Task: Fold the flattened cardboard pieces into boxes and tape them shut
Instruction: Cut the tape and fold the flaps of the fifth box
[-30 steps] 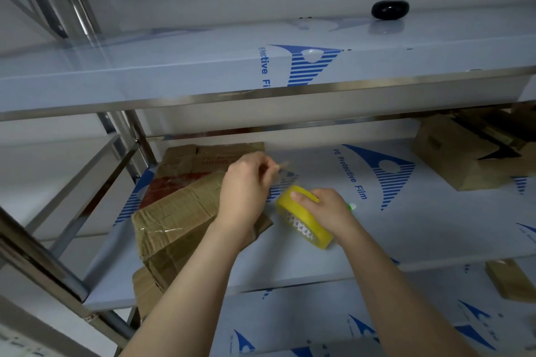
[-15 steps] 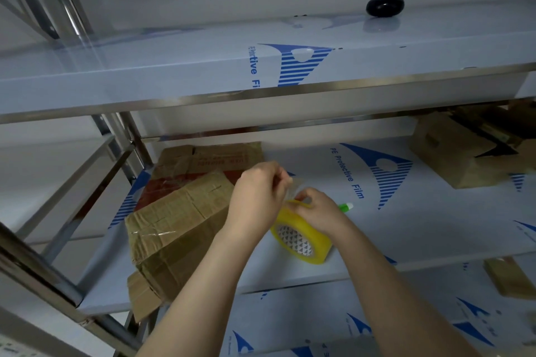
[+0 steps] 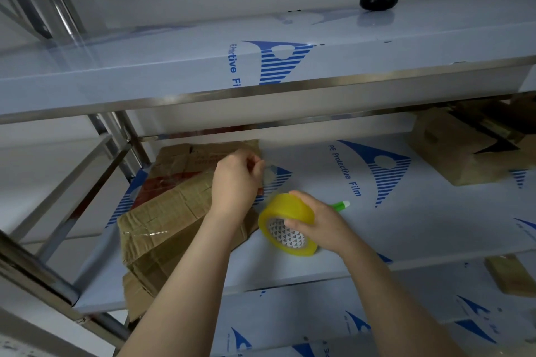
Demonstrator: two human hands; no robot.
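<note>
Pinching tape end with left hand beyond roll, gripping roll with right hand. Risks tape self-sticking if slackened.

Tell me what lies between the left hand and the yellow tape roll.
In the head view, a short stretch of clear tape, pinched by the left hand, runs down to the tape roll, which the right hand grips.

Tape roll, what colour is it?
Yellow tape roll, its inner core white with dark triangles, in the head view.

Shelf, flattened cardboard, folded box, perhaps a marker
</note>
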